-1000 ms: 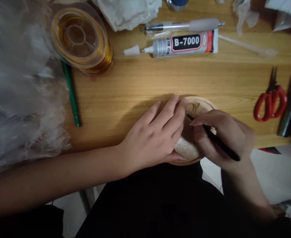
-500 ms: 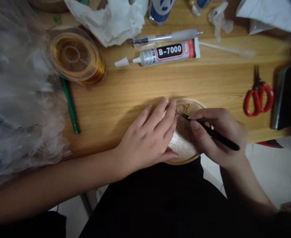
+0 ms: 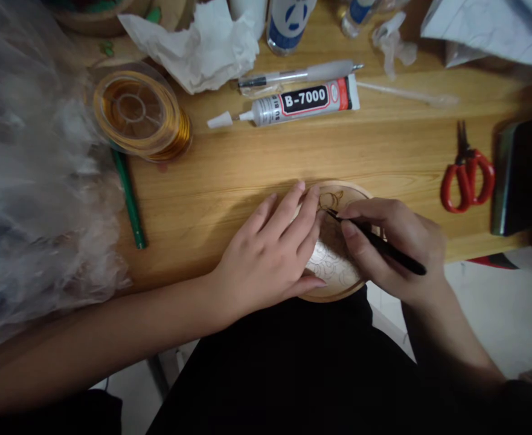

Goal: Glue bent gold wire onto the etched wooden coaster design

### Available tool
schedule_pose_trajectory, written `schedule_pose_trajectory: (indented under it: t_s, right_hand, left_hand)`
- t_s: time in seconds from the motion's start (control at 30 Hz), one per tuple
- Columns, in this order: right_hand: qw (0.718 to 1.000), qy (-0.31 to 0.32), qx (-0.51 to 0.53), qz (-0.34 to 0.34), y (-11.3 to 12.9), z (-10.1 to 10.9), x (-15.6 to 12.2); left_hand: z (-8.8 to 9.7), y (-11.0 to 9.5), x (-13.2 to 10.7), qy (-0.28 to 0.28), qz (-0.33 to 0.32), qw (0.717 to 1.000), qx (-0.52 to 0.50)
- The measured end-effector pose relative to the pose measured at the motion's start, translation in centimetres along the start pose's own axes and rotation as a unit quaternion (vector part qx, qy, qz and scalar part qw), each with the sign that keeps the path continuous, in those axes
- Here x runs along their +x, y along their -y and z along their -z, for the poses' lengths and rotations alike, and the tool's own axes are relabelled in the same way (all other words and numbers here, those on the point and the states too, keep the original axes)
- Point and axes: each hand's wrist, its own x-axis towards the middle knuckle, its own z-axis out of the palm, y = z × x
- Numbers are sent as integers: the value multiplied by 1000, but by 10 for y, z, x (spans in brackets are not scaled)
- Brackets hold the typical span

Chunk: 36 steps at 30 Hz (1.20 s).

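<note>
- Left hand lies flat and spread on the disc — if it lifts, the disc could skid off the worktop edge.
- Right hand pinches the pen, tip on the drawing — a slip would likely mar a line.

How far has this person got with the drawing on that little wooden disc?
Pale swirl outlines already cover the lower part of the wooden disc, and a darker motif shows near its top edge. The left hand lies flat on the disc while the right hand puts the black pen tip to that top motif. Most swirls look unfilled.
</note>
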Motion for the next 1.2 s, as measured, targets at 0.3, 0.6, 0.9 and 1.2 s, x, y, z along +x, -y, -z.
schedule_pose_trajectory:
  t_s: [0.3,0.6,0.9,1.2]
  right_hand:
    - [999,-9,1,-36,2,-1,-2]
    - [1000,5,-13,14,-5,4,1]
    - [999,13,-27,27,-5,6,3]
    - [997,40,-23,55,-9,7,5]
  left_hand:
    - [-1,-1,0,3,4,1000,-8]
    - [0,-1,-1,2,6,1000,2]
    - [0,-1,-1,1,9,1000,-3]
    - [1,-1,-1,6,7,1000,12]
